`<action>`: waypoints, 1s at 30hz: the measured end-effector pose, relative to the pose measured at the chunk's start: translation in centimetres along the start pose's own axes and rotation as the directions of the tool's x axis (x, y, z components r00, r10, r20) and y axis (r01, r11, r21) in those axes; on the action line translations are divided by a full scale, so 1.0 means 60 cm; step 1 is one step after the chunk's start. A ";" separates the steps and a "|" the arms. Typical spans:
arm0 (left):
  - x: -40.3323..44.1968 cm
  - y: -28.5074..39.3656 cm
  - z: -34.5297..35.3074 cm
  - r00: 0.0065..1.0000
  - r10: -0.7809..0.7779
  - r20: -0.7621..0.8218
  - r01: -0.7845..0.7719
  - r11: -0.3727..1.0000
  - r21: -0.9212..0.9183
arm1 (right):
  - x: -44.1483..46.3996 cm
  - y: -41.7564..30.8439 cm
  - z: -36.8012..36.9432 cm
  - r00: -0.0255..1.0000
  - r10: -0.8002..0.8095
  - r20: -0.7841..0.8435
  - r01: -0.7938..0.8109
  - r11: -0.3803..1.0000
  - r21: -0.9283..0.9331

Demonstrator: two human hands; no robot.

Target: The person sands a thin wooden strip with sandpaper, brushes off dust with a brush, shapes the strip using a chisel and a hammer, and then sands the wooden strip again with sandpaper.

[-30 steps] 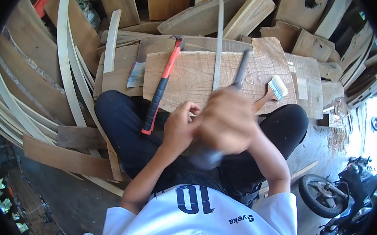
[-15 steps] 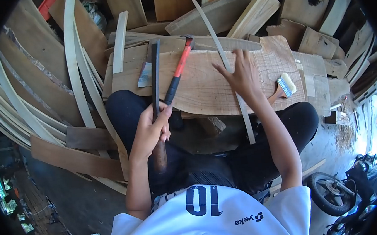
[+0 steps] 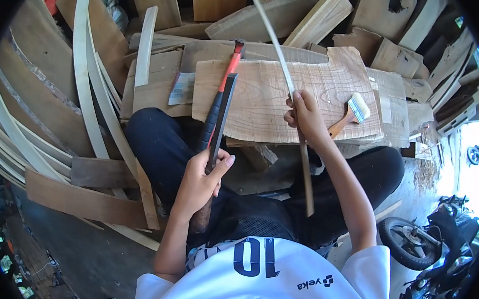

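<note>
Closest to the camera is the white shirt [image 3: 226, 275] (a dark number 10 shows on it, upside down from here), with dark-trousered legs [image 3: 352, 172] bent out to either side. Over the lap, the left hand [image 3: 205, 177] has its fingers wrapped around a chisel [image 3: 224, 114], near the meeting of dark blade and brown wooden handle; the blade points forward, tilted to the right. The right hand [image 3: 306, 117] has its fingers curled around a thin pale strip [image 3: 278, 49], which slants across the view, its lower end over the lap and its upper end reaching past the far edge of a broad wooden board [image 3: 269, 103]. This board lies on a low surface [image 3: 395, 111] of other boards. A brush [image 3: 351, 114] rests on it, handle towards the right forearm, and a red-and-black hammer [image 3: 210, 121] lies partly hidden behind the chisel, its head away from the body. Left of the hammer is a printed sheet [image 3: 182, 88]. Further off, planks [image 3: 266, 13] lean and pile up, while a motorcycle [image 3: 418, 242] stands to the right.
</note>
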State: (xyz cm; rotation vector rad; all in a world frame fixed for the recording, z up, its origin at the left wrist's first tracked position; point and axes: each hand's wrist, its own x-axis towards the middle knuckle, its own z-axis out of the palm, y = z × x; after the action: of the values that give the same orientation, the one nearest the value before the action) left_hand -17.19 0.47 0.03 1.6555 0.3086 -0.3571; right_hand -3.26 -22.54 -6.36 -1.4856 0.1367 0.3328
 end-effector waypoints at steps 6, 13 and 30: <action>0.022 0.039 0.017 0.992 0.128 -0.008 -0.125 0.952 -0.281 | -0.124 -0.075 0.061 0.978 -0.157 0.138 0.114 0.954 0.278; 0.035 0.125 0.047 0.916 0.387 -0.105 -0.397 0.838 -0.374 | -0.174 -0.105 0.087 0.887 -0.091 0.453 -0.045 0.959 0.280; 0.035 0.142 0.070 0.896 0.426 -0.126 -0.442 0.827 -0.347 | -0.167 -0.105 0.070 0.804 -0.139 0.577 -0.091 0.932 0.352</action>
State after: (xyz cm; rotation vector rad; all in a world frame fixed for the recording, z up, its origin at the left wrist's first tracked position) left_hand -12.07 -4.65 6.49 1.3115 0.0172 0.0835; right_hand -11.35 -20.04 2.96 -0.9531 -0.3171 0.7026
